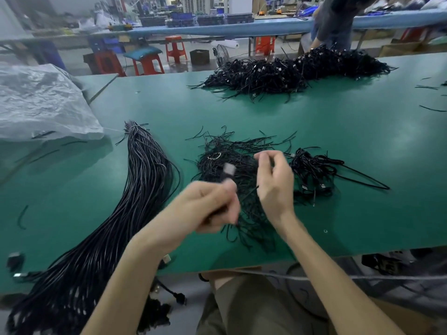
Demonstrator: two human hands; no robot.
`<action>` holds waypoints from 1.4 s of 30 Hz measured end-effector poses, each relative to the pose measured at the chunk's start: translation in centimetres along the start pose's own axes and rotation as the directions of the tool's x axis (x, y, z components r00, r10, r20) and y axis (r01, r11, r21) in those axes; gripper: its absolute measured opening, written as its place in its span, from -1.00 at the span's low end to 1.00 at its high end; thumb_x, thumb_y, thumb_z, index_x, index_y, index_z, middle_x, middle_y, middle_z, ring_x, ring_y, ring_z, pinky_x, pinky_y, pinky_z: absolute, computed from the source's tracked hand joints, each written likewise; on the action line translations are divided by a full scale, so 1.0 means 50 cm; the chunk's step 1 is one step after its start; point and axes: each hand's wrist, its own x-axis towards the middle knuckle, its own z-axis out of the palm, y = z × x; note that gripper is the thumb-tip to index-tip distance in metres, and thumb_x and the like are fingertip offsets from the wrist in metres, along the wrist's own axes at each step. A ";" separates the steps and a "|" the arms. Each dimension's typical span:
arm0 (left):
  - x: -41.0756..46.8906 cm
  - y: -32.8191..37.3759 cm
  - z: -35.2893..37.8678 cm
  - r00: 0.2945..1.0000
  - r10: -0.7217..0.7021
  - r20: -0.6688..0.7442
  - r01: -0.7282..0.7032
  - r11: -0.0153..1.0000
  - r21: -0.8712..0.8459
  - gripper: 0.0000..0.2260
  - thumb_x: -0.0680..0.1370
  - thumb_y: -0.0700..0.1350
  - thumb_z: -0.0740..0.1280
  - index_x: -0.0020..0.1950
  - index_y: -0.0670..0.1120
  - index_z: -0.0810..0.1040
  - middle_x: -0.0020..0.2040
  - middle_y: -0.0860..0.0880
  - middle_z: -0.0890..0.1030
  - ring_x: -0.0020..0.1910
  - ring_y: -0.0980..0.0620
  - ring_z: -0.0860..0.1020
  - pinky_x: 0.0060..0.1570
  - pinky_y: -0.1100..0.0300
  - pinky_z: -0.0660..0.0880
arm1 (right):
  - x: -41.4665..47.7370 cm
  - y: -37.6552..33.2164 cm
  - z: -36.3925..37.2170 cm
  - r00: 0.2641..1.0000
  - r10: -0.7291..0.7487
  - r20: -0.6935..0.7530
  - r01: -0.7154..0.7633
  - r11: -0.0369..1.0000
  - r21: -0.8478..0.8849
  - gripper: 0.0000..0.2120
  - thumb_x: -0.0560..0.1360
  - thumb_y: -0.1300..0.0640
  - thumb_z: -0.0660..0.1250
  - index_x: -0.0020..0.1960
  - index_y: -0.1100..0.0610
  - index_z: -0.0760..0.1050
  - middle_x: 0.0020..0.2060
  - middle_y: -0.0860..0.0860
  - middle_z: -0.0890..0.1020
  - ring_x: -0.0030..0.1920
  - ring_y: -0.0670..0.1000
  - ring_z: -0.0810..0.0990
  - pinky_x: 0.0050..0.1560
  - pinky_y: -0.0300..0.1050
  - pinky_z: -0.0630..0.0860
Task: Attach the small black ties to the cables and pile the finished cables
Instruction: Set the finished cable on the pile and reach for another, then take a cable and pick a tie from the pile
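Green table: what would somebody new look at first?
Probably the two hands in the middle: the left hand grips a grey-plugged cable above a tangle of small black ties, with the right hand beside it. Next come the long bundle of black cables sweeping down the left of the green table, and the big black heap at its far edge.

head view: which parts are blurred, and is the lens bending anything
In the head view, the left hand and the cable it grips smear with motion; the right hand is sharper; the far bench edge bows from wide-angle distortion.
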 end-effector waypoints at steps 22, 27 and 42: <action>0.079 -0.040 0.048 0.814 -0.295 -0.501 -0.340 0.456 -0.822 -0.72 0.73 -0.01 0.12 0.03 -0.16 0.50 0.04 -0.09 0.70 0.12 -0.03 0.70 0.09 0.11 0.64 | -0.097 -0.002 0.049 0.969 -0.104 0.222 0.091 0.994 0.068 -0.73 0.63 -0.01 0.36 0.17 -0.02 0.27 -0.22 -0.05 0.66 -0.20 -0.10 0.64 -0.20 -0.27 0.50; 0.078 -0.045 0.043 0.845 -0.175 -0.504 -0.374 0.479 -0.794 -0.75 0.61 0.01 0.23 0.03 -0.18 0.52 -0.05 -0.09 0.71 0.05 0.00 0.71 0.12 0.11 0.64 | -0.072 -0.015 0.031 0.906 0.059 0.419 -0.109 0.990 0.095 -0.69 0.61 -0.13 0.34 0.28 -0.01 0.48 -0.03 -0.11 0.68 -0.09 -0.19 0.65 -0.15 -0.31 0.51; 0.028 -0.059 -0.005 0.890 0.001 -0.456 0.061 0.991 0.122 -0.80 0.63 -0.18 0.32 -0.10 -0.16 0.71 0.01 -0.21 0.69 0.10 -0.15 0.67 0.22 -0.04 0.59 | -0.078 0.005 0.010 0.909 -0.026 0.416 0.061 0.996 -0.071 -0.75 0.52 0.17 0.51 0.19 0.10 0.64 0.02 -0.06 0.68 0.05 -0.09 0.63 0.11 -0.16 0.56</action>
